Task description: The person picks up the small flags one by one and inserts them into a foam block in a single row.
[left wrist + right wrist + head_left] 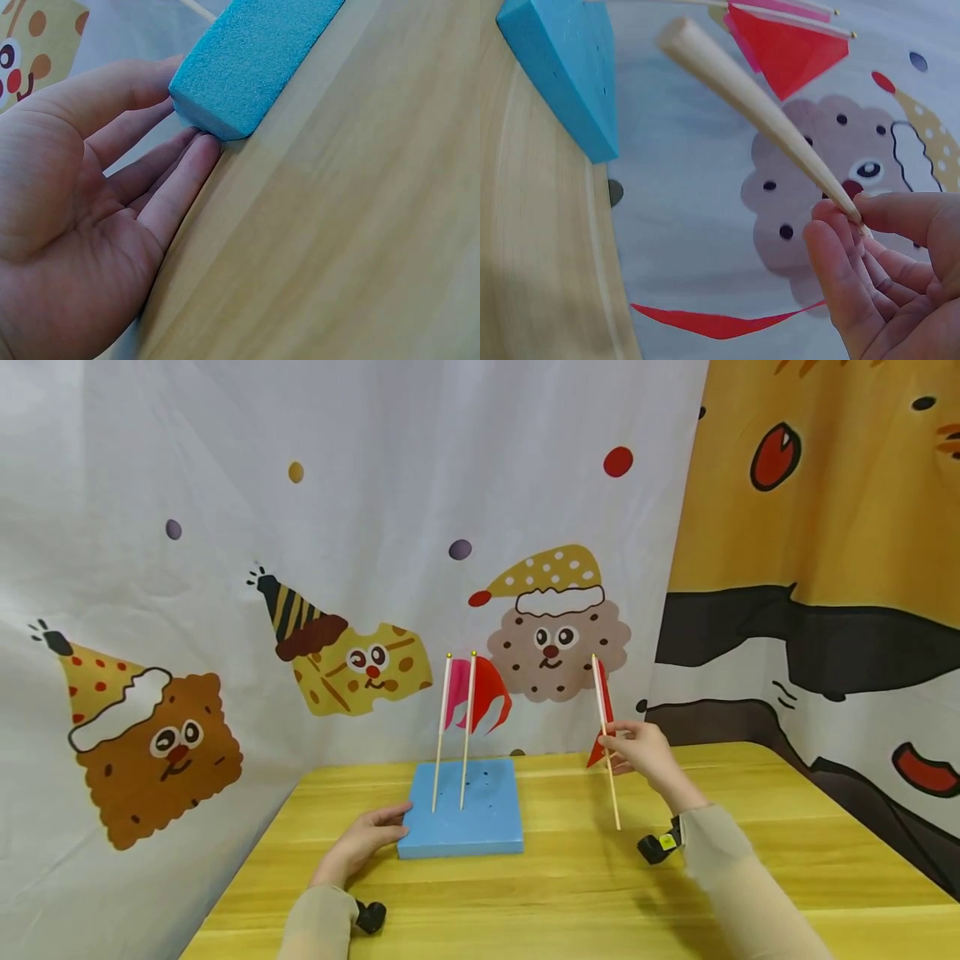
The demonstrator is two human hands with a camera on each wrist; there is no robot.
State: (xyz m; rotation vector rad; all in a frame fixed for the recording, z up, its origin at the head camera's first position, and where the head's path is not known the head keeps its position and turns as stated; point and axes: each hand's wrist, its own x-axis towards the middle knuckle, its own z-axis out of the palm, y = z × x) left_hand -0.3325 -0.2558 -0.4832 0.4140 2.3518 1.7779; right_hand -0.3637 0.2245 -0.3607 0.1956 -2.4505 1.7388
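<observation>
A light blue foam block (465, 839) with small holes in its top lies on the table. Two small flags on thin wooden sticks stand upright in it: a pink flag (456, 687) and a red flag (487, 693). With its fingertips, my left hand (362, 842) touches the block's left side; the left wrist view shows those fingers (184, 169) at the block's corner. To the right of the block, my right hand (637, 750) pinches another red flag (602, 702) by its stick between thumb and fingers. That stick's lower end hangs above the table, apart from the block.
The wood-grain table (465, 902) extends around the block. Behind it hangs a white curtain (375, 460) printed with cartoon biscuits and cheese. A yellow and black patterned cloth (847, 527) hangs at the right.
</observation>
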